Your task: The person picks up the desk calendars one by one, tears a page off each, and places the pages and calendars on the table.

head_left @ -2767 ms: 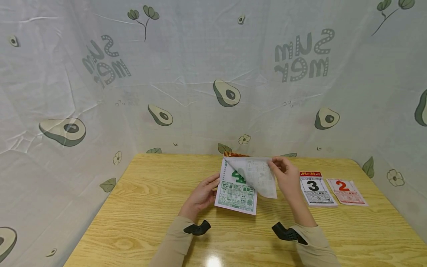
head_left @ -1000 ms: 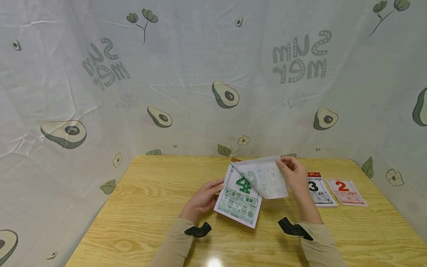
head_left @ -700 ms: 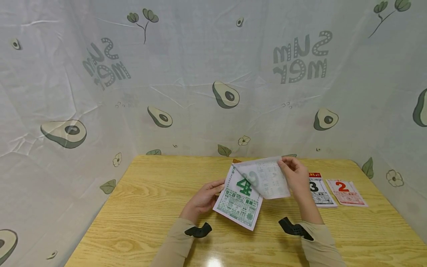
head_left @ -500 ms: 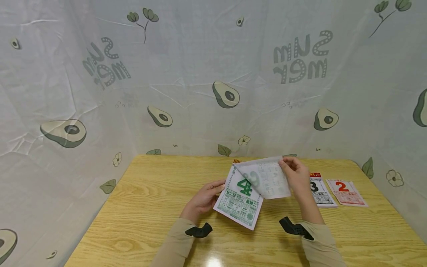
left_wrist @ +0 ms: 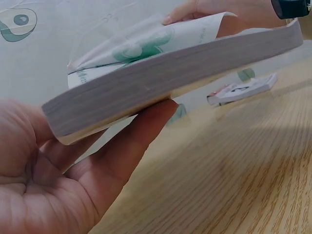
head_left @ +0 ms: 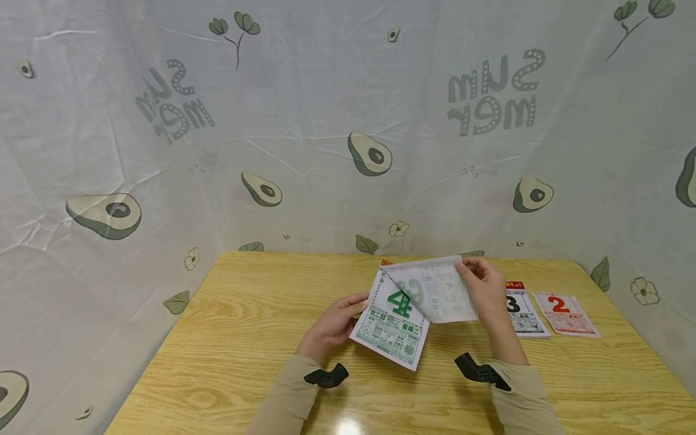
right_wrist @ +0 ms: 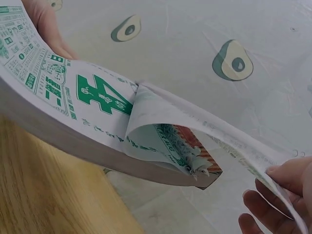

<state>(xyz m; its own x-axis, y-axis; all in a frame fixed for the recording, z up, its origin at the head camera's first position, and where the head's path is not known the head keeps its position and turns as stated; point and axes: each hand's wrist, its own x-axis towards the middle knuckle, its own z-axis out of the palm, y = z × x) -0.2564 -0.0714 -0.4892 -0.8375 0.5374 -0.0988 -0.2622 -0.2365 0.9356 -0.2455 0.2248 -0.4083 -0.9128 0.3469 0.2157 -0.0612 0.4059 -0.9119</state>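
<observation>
My left hand (head_left: 333,323) grips the left side of a thick tear-off calendar (head_left: 388,341), whose front page bears a green 4. It is held tilted above the table; in the left wrist view its page block (left_wrist: 146,92) rests on the fingers from below. Between thumb and fingers, my right hand (head_left: 485,289) pinches the top sheet (head_left: 446,293), which is peeled back toward the upper right. That sheet still joins the calendar at the upper left. Ragged paper (right_wrist: 190,158) shows along the calendar's red header in the right wrist view.
On the wooden table (head_left: 239,326), a second calendar (head_left: 524,320) with a black 3 lies to the right, partly behind my right hand. Beside it lies a loose sheet (head_left: 565,314) with a red 2. An avocado-print curtain (head_left: 304,121) surrounds the table's back and sides.
Since the earliest frame, my right hand has drawn the sheet farther right, uncovering more of the green 4. The calendar has shifted right and turned slightly. Over the last half second little moved.
</observation>
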